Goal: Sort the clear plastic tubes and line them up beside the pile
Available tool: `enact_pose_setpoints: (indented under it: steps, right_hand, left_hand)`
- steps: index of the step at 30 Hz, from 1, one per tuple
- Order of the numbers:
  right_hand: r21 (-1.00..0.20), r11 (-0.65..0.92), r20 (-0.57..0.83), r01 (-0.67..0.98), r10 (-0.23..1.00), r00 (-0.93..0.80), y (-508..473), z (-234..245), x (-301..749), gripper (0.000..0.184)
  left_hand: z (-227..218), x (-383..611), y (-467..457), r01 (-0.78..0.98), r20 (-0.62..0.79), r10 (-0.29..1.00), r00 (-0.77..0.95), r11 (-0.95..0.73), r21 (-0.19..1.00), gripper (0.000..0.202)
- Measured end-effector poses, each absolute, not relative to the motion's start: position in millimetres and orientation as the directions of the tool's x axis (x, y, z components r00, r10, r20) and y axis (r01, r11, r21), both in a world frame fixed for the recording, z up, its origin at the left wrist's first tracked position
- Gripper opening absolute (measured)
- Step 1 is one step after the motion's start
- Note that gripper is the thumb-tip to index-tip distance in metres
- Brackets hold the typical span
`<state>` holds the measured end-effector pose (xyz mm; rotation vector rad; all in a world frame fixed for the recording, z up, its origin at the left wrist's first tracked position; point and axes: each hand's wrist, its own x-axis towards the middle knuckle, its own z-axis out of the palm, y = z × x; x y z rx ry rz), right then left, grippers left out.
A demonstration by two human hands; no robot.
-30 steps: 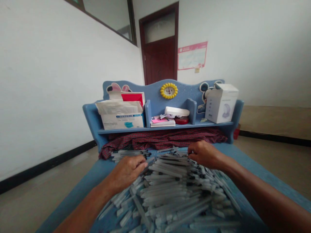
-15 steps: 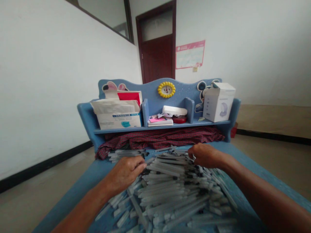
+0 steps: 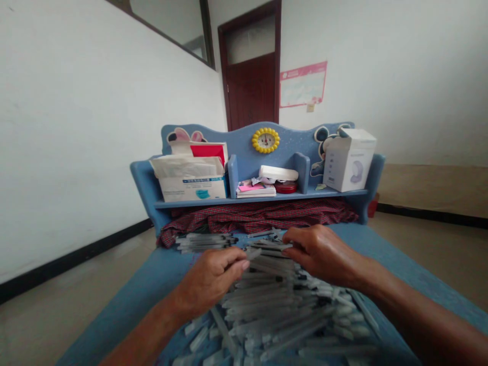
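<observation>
A large heap of frosted, translucent pens, several with black ends, covers the middle of the blue desk. My left hand is at the heap's left side, thumb and fingers pinched on a translucent pen that points to the right. My right hand hovers at the heap's far right edge with its fingers curled together. What sits between those fingertips is too small to make out. Beyond my left hand, a separate row of pens with black ends lies side by side.
A checked red cloth is bunched under the shelf. On the shelf stand a mask box, a stack of papers, a red round tin and a white carton. A yellow flower-shaped clock hangs above.
My right hand has moved left, closer to my left hand. The left hand has shifted slightly right, and the pen in its fingers now shows clearly. The view has turned slightly.
</observation>
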<state>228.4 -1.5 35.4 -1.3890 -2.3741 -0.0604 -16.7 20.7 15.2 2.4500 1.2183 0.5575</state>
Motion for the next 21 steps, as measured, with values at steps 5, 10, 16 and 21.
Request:
enact_pose_setpoints:
  steps: [5,10,16,21]
  right_hand:
    - [-0.110,0.703,0.446,0.703,0.667,-0.597,-19,22,211,0.016]
    - [0.069,0.777,0.398,0.626,0.554,-0.731,-23,10,204,0.011]
    - [0.065,0.711,0.349,0.700,0.641,-0.684,-21,30,218,0.012]
    - [0.006,0.654,0.309,0.756,0.718,-0.623,-22,43,222,0.017]
  left_hand:
    - [14,-4,7,0.598,0.127,0.797,0.591,-0.538,0.594,0.023]
    - [15,4,-3,0.561,0.124,0.751,0.648,-0.581,0.589,0.024]
    - [32,-15,2,0.594,0.011,0.761,0.649,-0.516,0.617,0.023]
    - [35,-27,11,0.619,0.017,0.801,0.599,-0.476,0.625,0.028]
